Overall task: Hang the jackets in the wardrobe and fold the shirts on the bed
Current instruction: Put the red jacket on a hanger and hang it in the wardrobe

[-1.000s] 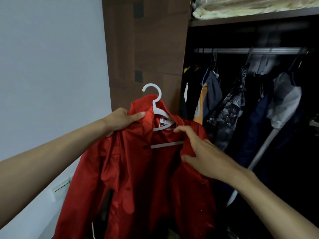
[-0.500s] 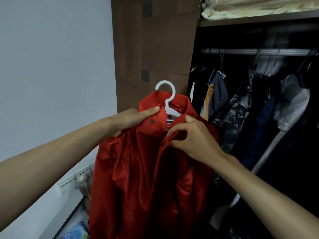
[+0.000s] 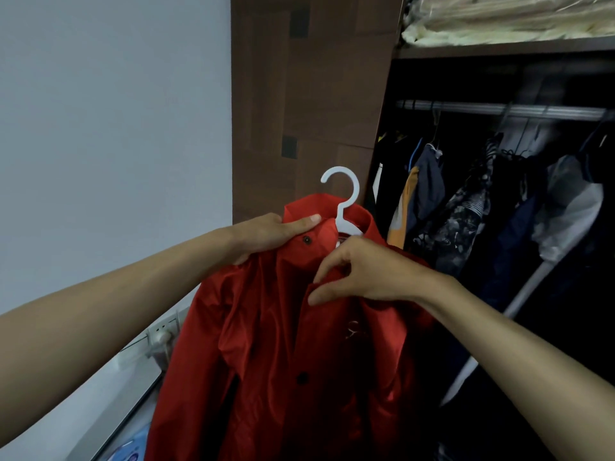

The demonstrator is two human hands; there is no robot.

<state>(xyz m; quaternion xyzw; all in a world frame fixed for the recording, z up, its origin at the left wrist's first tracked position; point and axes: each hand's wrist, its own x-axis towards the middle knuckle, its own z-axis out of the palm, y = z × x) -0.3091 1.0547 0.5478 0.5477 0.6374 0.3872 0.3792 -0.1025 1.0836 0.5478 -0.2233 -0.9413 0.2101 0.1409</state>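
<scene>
Grey wall (image 3: 100, 111), brown wardrobe (image 3: 312, 94) panel, rail (image 3: 499, 109) (clothes hanging), red jacket (image 3: 283, 361)

Left grip (image 3: 269, 236) clasps; right grip (image 3: 362, 272) pinches.

So from my feed: the jacket (image 3: 283, 344) is on a hanger (image 3: 344, 207), held up in front of the wardrobe's side panel (image 3: 309, 94). My left hand (image 3: 273, 236) is on the collar's left side, my right hand (image 3: 362, 274) on the front opening just below the hanger. Right of all that, inside the wardrobe, other clothes (image 3: 466, 211) hang off a rail (image 3: 499, 109), with a shelf (image 3: 499, 49) above. Wall socket (image 3: 163, 331) sits lower left, behind the jacket's sleeve.
</scene>
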